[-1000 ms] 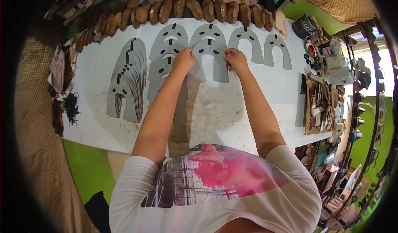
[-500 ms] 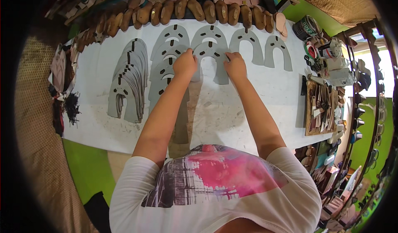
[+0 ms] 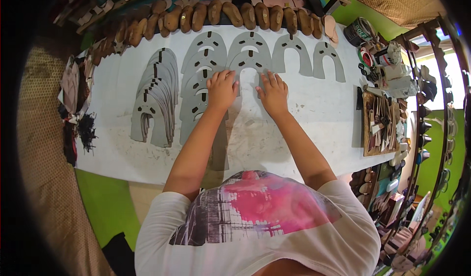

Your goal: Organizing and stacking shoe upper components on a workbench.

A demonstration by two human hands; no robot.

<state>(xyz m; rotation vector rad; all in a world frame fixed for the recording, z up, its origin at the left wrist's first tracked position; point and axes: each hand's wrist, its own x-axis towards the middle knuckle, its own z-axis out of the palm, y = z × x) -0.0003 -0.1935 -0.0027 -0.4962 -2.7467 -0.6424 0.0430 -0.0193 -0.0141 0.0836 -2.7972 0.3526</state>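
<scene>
My left hand (image 3: 223, 90) lies with its fingers out on the left leg of a grey U-shaped shoe upper piece (image 3: 240, 61), which has dark patches on its curved top. On that piece's right leg rests my right hand (image 3: 273, 92), fingers spread. This piece overlaps another like it (image 3: 248, 39) just behind. To the left, several grey pieces (image 3: 206, 39) overlap in a column running toward me, partly hidden by my left forearm. Farther left stands a fanned pile (image 3: 158, 110) of the same shapes. Two single pieces, one larger (image 3: 305, 61) and one smaller (image 3: 337, 66), lie to the right.
Wooden shoe lasts (image 3: 214, 12) line the back of the white table (image 3: 265, 146). At the right are a dark tin (image 3: 360, 32) and a board of tools (image 3: 367, 146). Fabric scraps (image 3: 71, 82) hang at the left edge; a rack (image 3: 449, 75) stands far right.
Both hands have gone from gripping the front piece's legs to lying open on them. That piece now sits slightly farther right, and the hands are a little nearer to me.
</scene>
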